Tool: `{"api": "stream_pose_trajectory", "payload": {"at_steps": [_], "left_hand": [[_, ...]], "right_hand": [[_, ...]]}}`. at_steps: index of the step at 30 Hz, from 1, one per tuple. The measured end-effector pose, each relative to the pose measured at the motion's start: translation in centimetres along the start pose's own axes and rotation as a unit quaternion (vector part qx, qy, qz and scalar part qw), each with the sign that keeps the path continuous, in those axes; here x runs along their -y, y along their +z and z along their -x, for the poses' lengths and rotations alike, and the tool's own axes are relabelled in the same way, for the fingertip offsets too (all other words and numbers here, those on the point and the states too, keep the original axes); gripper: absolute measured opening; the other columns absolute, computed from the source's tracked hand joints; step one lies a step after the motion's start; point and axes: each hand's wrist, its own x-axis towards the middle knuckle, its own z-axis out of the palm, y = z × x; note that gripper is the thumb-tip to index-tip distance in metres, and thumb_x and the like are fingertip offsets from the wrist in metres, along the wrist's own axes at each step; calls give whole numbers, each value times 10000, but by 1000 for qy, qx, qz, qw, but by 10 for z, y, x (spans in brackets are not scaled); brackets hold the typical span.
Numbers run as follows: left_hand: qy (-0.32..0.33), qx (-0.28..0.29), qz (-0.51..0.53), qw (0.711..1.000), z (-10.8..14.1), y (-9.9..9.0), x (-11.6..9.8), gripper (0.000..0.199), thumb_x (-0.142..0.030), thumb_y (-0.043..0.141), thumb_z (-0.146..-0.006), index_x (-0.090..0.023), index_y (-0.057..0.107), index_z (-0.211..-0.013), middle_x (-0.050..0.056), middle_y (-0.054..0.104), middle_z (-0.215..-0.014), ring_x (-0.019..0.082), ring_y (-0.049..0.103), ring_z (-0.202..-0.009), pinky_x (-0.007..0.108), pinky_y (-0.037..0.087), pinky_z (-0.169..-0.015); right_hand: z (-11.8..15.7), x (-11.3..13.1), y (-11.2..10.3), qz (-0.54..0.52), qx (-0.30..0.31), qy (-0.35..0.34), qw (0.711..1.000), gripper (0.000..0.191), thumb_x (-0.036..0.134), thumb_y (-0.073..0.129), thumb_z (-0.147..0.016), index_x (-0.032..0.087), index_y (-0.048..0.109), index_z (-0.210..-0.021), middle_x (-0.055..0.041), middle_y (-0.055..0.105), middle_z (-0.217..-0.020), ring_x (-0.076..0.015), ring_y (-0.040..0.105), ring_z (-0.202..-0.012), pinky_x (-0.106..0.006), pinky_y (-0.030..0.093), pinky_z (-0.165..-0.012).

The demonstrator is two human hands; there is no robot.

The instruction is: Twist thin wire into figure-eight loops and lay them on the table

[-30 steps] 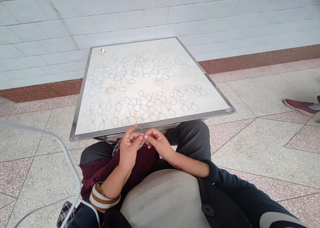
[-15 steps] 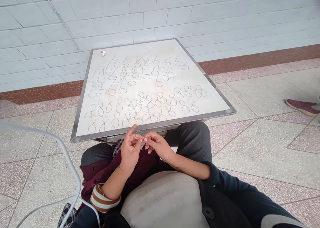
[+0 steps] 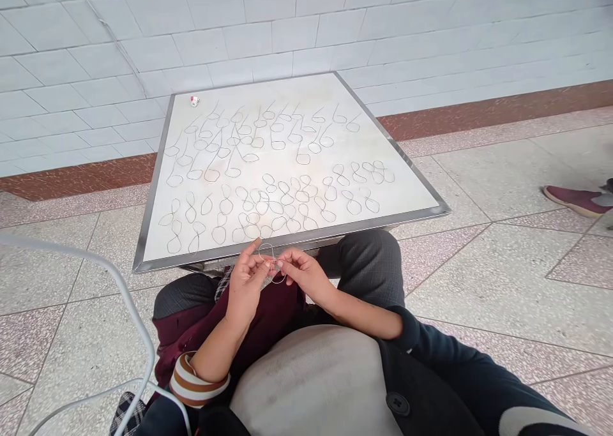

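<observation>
Over my lap, just off the table's front edge, my left hand (image 3: 248, 281) and my right hand (image 3: 305, 273) meet at the fingertips. Both pinch a thin wire loop (image 3: 266, 246) shaped like a figure eight, one ring above the fingers and one below. My left index finger points up beside the upper ring. On the white table (image 3: 268, 92) lie several figure-eight wires (image 3: 219, 234) in the front half. Farther back are several wires with a single ring and a straight tail (image 3: 302, 159).
A small white and red object (image 3: 195, 101) sits at the table's back left corner. A pale curved tube (image 3: 117, 263) rises at the left. At the right, a person's dark red shoe (image 3: 569, 198) stands on the floor. A tiled wall (image 3: 268, 37) is behind the table.
The wire between my hands now shows its upper ring more openly. My hands remain together at almost the same place. The view has shifted slightly.
</observation>
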Motion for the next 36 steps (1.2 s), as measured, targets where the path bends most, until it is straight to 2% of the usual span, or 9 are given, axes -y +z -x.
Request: {"api": "stream_pose_trajectory", "payload": {"at_steps": [6, 13, 18, 21, 25, 29, 32, 36], "left_hand": [[4, -4, -18, 1000, -1, 0, 0, 542, -301, 683, -807, -220, 515, -1316, 17, 679, -857, 127, 603, -729, 290, 500, -755], [8, -11, -54, 998, 1, 2, -5, 587, -282, 736, -754, -228, 527, -1301, 13, 687, -859, 148, 633, -776, 289, 500, -757], [20, -17, -57, 998, 4, 5, -8, 600, -276, 758, -730, -227, 541, -1287, 12, 691, -843, 159, 644, -817, 296, 501, -783], [16, -16, -58, 998, 5, 5, -9, 588, -286, 750, -739, -224, 539, -1284, 13, 692, -845, 150, 637, -782, 285, 503, -750], [16, -24, -67, 997, 5, 5, -9, 559, -297, 723, -768, -224, 532, -1289, 11, 688, -848, 128, 613, -732, 255, 501, -698], [20, -31, -47, 998, 3, 3, -7, 535, -289, 706, -785, -222, 535, -1287, 8, 681, -843, 114, 600, -690, 264, 513, -708], [10, -33, -4, 999, 2, 3, -5, 523, -280, 704, -787, -222, 538, -1279, 8, 679, -851, 119, 613, -708, 285, 527, -738], [-14, -28, 29, 999, 2, 5, -5, 498, -290, 683, -806, -214, 538, -1276, 26, 680, -892, 144, 643, -789, 306, 548, -746]], "right_hand": [[1, 3, 0, 22, -2, -4, 1000, 246, 441, 628, -831, 195, 612, -834, 27, 547, -685, -88, 425, -562, -210, 384, -494], [2, 7, 1, 59, -24, -18, 998, 232, 434, 625, -826, 203, 619, -807, 36, 527, -649, -86, 425, -505, -220, 368, -467], [4, 6, 0, 124, -50, -82, 988, 158, 366, 604, -851, 220, 638, -799, 11, 564, -689, -123, 501, -575, -258, 412, -542], [5, 9, -1, 194, -61, -139, 969, 129, 314, 588, -866, 235, 653, -787, -12, 583, -723, -158, 531, -679, -287, 424, -629], [6, 14, -3, 248, -53, -168, 953, 118, 295, 575, -883, 249, 666, -824, -19, 575, -713, -173, 524, -697, -307, 417, -648], [5, 13, -3, 190, -28, -132, 972, 140, 361, 575, -891, 254, 661, -917, -24, 582, -793, -141, 527, -608, -285, 426, -543], [3, 11, -2, 120, -8, -82, 989, 170, 392, 566, -892, 241, 638, -927, 5, 554, -732, -96, 471, -477, -254, 392, -443], [2, 9, -1, 83, -11, -66, 994, 172, 388, 595, -871, 218, 613, -891, 25, 543, -680, -87, 490, -482, -224, 419, -431]]}}
